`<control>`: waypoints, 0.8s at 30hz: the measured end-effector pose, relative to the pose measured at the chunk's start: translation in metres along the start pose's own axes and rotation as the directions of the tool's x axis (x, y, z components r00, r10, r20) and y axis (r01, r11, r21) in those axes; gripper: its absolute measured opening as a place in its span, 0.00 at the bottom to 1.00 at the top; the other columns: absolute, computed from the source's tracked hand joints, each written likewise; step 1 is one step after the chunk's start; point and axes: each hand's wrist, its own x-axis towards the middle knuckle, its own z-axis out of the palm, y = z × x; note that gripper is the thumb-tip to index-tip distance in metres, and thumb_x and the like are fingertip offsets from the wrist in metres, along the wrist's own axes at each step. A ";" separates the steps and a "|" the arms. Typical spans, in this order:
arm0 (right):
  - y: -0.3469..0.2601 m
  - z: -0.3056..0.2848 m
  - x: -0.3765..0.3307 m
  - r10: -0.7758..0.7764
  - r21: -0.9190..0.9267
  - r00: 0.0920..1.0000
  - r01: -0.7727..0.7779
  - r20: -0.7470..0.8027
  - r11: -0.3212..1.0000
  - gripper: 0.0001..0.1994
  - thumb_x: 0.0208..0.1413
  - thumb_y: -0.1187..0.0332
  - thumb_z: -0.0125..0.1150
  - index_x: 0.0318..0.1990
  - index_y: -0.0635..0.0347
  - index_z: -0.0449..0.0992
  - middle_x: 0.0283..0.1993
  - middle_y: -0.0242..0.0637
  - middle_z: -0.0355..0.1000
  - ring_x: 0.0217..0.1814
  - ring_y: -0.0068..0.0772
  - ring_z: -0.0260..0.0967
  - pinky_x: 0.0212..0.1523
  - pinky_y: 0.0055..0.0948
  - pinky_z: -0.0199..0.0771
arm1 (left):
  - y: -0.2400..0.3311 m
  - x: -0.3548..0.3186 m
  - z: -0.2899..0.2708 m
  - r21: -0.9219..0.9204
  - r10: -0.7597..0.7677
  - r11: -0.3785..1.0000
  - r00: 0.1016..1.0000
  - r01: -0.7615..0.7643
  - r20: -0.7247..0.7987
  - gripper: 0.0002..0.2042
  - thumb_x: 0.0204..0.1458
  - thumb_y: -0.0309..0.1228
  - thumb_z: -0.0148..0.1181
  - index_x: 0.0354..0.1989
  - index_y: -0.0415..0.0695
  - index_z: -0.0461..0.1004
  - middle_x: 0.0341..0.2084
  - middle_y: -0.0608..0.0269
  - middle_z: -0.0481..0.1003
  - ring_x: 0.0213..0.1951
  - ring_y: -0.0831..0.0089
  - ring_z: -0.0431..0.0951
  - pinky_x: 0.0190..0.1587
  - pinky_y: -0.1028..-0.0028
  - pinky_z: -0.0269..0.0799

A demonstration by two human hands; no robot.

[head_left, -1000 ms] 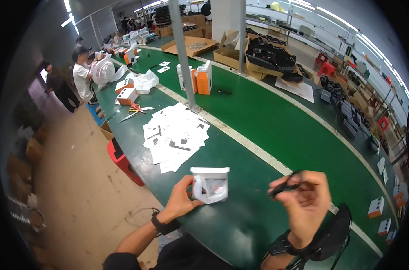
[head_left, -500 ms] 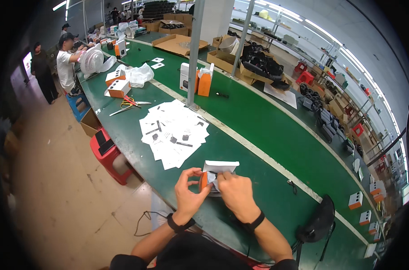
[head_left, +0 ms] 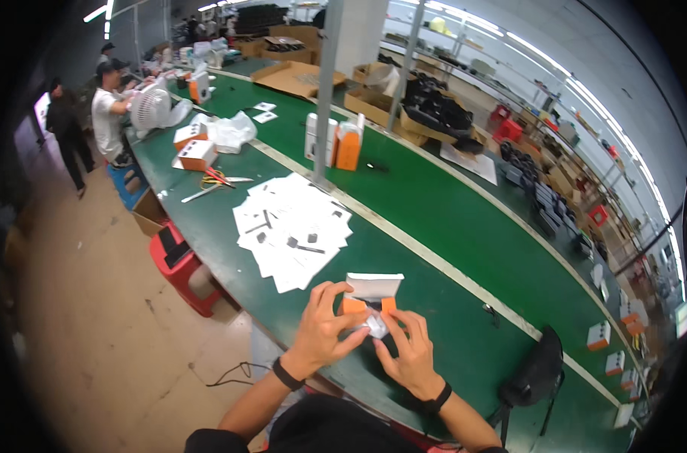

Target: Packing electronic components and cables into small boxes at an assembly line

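Note:
Close in front of me is a small orange-and-white box [head_left: 375,285] with its white lid raised and orange side flaps spread. My left hand [head_left: 321,328] grips the box's left side, index finger by the lid and thumb on the near side. My right hand [head_left: 410,351] is closed on the right side, fingertips at the orange flap. Between the thumbs shows something clear or whitish [head_left: 376,326], perhaps plastic wrapping; the rest of the contents is hidden. Beyond the left hand spreads a pile of printed white leaflets [head_left: 290,234].
Scissors [head_left: 216,180], boxes [head_left: 198,154] and a plastic bag [head_left: 231,133] lie further up the green table. A metal post [head_left: 327,98] rises beside upright boxes [head_left: 348,146]. A black bag-like object [head_left: 536,374] lies to the right. Co-workers are by a white fan [head_left: 151,108].
My right hand has come out from over the box's opening to its right side, uncovering the orange flaps and the whitish contents. My left hand still holds the left side.

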 end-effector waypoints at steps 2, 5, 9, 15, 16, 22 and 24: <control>0.006 -0.004 -0.004 -0.081 -0.082 0.996 0.085 0.046 0.993 0.25 0.56 0.71 0.74 0.62 0.61 0.81 0.60 0.47 0.74 0.59 0.54 0.73 0.51 0.43 0.82 | -0.002 -0.003 0.015 0.019 -0.070 0.997 0.989 0.073 -0.132 0.12 0.50 0.34 0.79 0.43 0.51 0.91 0.68 0.41 0.66 0.68 0.43 0.67 0.61 0.49 0.76; 0.018 -0.008 -0.006 -0.147 -0.222 0.982 0.170 0.118 0.960 0.22 0.56 0.70 0.74 0.60 0.59 0.84 0.58 0.46 0.75 0.59 0.55 0.72 0.50 0.43 0.82 | -0.023 -0.007 0.054 -0.391 0.016 0.916 0.982 -0.091 -0.190 0.23 0.55 0.21 0.74 0.57 0.44 0.70 0.67 0.35 0.71 0.70 0.39 0.74 0.71 0.51 0.71; 0.046 0.002 -0.031 -0.063 -0.058 0.996 0.066 0.057 0.996 0.20 0.53 0.78 0.72 0.56 0.61 0.85 0.56 0.48 0.76 0.54 0.53 0.75 0.54 0.45 0.80 | -0.026 -0.018 0.033 -0.506 0.072 0.861 0.997 -0.055 0.014 0.34 0.52 0.31 0.81 0.64 0.42 0.67 0.59 0.49 0.80 0.61 0.52 0.82 0.64 0.57 0.78; 0.006 -0.012 -0.013 0.086 0.105 0.976 -0.066 -0.199 0.992 0.07 0.56 0.80 0.73 0.38 0.64 0.80 0.39 0.45 0.80 0.42 0.48 0.80 0.43 0.41 0.81 | -0.012 -0.014 0.022 -0.247 0.109 0.962 0.993 -0.115 -0.038 0.21 0.51 0.27 0.77 0.56 0.50 0.87 0.52 0.59 0.84 0.56 0.57 0.84 0.56 0.62 0.84; 0.004 -0.011 -0.016 0.209 0.242 0.948 -0.150 -0.239 0.958 0.07 0.56 0.79 0.74 0.40 0.64 0.81 0.40 0.46 0.81 0.42 0.48 0.81 0.42 0.42 0.81 | -0.008 -0.012 0.022 -0.230 0.106 0.967 0.994 -0.112 -0.038 0.21 0.51 0.27 0.77 0.56 0.50 0.87 0.52 0.59 0.84 0.56 0.57 0.84 0.56 0.62 0.84; 0.040 -0.005 -0.009 -0.052 0.172 0.993 0.069 -0.103 0.983 0.18 0.55 0.77 0.75 0.54 0.61 0.86 0.54 0.47 0.80 0.45 0.49 0.79 0.45 0.41 0.83 | -0.008 0.005 0.011 -0.250 0.122 0.963 0.991 -0.105 0.054 0.19 0.53 0.24 0.73 0.54 0.54 0.89 0.48 0.61 0.82 0.52 0.58 0.84 0.52 0.64 0.83; 0.051 -0.004 -0.003 -0.178 0.101 0.982 0.184 -0.064 0.978 0.18 0.56 0.74 0.77 0.55 0.61 0.86 0.55 0.46 0.80 0.43 0.46 0.78 0.43 0.40 0.83 | -0.018 0.016 -0.005 -0.282 0.203 0.950 0.954 -0.137 0.220 0.24 0.54 0.25 0.72 0.61 0.53 0.86 0.56 0.53 0.80 0.57 0.52 0.81 0.60 0.59 0.80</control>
